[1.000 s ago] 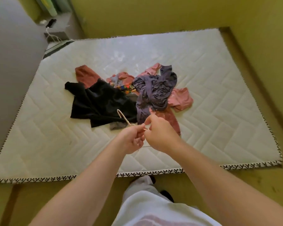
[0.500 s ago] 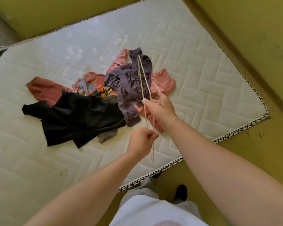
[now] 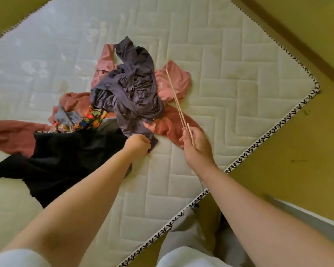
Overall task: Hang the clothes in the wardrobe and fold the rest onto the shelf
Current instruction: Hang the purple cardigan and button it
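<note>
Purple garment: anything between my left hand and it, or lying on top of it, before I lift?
Nothing visible. The left hand pinches the purple garment at its lower corner, and it lies on top of the pink clothes. The hanger in the right hand is off to its right.

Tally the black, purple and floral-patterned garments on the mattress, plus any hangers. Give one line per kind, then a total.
Black garment: 1
Purple garment: 1
Floral garment: 1
Hanger: 1, held in the right hand
Total: 4
</note>
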The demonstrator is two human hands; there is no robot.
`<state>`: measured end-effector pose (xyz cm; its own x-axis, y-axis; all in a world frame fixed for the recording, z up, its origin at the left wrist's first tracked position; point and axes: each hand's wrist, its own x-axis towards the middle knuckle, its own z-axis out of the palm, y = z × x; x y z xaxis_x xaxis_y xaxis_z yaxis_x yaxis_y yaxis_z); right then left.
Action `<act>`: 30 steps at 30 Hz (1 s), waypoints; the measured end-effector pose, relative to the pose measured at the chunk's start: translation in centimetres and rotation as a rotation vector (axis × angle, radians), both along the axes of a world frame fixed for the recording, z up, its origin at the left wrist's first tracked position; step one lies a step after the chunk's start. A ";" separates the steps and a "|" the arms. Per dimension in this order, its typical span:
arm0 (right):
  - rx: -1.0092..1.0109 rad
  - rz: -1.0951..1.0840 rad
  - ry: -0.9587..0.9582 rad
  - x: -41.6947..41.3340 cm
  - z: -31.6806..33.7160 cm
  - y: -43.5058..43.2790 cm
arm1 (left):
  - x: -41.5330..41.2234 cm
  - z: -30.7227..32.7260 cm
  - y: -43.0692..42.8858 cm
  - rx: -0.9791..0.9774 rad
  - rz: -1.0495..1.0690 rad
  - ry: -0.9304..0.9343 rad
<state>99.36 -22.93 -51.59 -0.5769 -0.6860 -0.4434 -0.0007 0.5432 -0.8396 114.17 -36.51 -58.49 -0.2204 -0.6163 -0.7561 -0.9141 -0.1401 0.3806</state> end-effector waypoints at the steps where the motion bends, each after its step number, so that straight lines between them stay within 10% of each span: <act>1: 0.016 0.006 0.013 -0.2 -0.7 0.0 | -0.6 -1.0 -1.3 0.002 0.025 0.011; 7: 0.096 -0.022 -0.011 -1.3 -4.6 -0.8 | -4.6 -6.8 -8.3 -0.188 -0.037 0.006; 15: 0.143 0.001 -0.017 -2.6 -7.2 -1.2 | -6.5 -11.3 -12.5 -0.348 -1.006 -0.595; 22: 0.211 0.060 0.007 -2.9 -8.0 -1.0 | -5.0 -12.5 -12.2 -0.446 -0.883 -0.566; 30: 0.198 0.132 -0.021 -1.8 -5.9 -1.3 | -4.9 -5.4 -9.8 -0.434 -0.339 -0.080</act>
